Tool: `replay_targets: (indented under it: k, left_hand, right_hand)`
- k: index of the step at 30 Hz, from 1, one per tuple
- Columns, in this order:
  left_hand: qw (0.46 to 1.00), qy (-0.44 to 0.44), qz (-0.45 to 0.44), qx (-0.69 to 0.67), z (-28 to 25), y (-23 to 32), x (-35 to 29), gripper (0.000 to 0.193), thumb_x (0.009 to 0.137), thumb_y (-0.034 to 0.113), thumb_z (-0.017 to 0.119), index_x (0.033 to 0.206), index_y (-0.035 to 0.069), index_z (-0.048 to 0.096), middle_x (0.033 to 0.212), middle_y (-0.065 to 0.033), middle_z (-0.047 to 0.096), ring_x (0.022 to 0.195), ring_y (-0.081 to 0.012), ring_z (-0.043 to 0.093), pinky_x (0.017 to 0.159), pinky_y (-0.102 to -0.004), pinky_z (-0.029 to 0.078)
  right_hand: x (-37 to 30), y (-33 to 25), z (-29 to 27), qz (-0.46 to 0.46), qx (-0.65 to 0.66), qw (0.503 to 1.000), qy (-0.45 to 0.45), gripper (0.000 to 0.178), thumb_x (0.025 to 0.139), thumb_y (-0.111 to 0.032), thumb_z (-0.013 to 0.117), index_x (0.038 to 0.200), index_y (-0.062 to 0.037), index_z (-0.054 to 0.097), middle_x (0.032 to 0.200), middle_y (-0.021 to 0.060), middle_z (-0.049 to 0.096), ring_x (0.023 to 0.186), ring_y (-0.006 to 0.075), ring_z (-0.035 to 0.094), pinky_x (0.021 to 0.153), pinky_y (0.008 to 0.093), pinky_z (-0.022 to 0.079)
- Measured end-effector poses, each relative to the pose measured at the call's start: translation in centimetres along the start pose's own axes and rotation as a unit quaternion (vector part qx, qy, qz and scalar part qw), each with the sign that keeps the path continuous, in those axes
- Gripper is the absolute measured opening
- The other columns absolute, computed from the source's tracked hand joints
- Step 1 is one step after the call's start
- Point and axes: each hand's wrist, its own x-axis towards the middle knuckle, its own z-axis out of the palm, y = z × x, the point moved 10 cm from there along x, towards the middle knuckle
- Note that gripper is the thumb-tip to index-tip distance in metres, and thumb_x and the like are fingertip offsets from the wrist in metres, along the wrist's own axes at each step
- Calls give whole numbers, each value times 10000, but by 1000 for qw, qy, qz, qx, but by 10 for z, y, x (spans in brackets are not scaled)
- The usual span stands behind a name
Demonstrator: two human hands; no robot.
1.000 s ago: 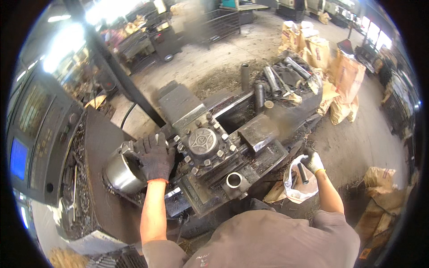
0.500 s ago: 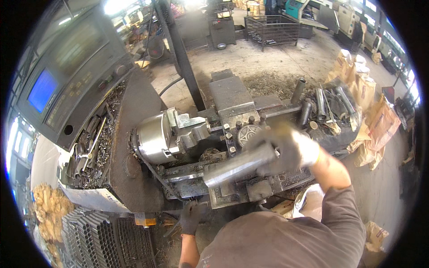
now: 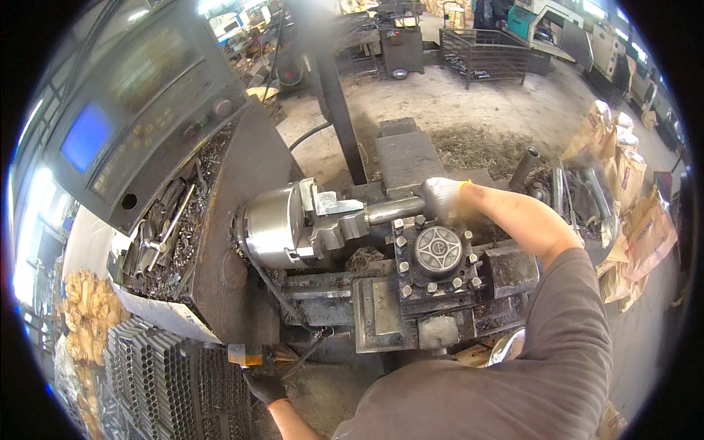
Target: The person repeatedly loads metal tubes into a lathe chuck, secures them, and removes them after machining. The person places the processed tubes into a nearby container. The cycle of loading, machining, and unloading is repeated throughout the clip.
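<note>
Steel tube (image 3: 394, 210), bare and shiny, lies level across the lathe with its left end sitting between the stepped jaws of the chuck (image 3: 275, 226). Its right end disappears into the right hand (image 3: 442, 198), which wears a whitish knit glove with a yellow cuff and is closed around the tube's end, so hand and tube are touching, hand on the right, chuck on the left. The tube looks smooth, round and pale grey, with a bright highlight along its top.

Just near of it sits the tool post (image 3: 438, 253), a blocky dark casting with a ring of bolt heads around a round, star-patterned cap, all grimy and oily. The chuck is a fat brushed-metal cylinder.

Way down at the near left, the left hand (image 3: 265, 386) in a dark glove with an orange cuff hangs low beside the machine base, next to a stack of tubes (image 3: 158, 381); can't tell if it's gripping anything. Metal swarf litters the tray (image 3: 169, 242) under the control panel (image 3: 125, 110).
</note>
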Motion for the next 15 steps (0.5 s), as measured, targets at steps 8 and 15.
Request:
replay_targets:
  k: [8,15]
  left_hand:
    - [982,-83,-154,-67,-24,-14,30,318,1034,379,533,1216,158,671,1067,0,674,871,-163,646,785,-464,564]
    - [974,-37,-209,-72,-19,-12,23,326,1061,474,557,881,202,565,673,67,490,593,-127,468,611,-323,417]
  right_hand:
    - [22,-33,-19,145,71,982,-93,389,859,-290,780,1135,-22,723,833,147,764,719,333,721,665,468,557]
    - [95,-42,13,210,194,946,-155,958,967,-262,711,1715,-117,129,909,158,730,678,212,670,590,379,561]
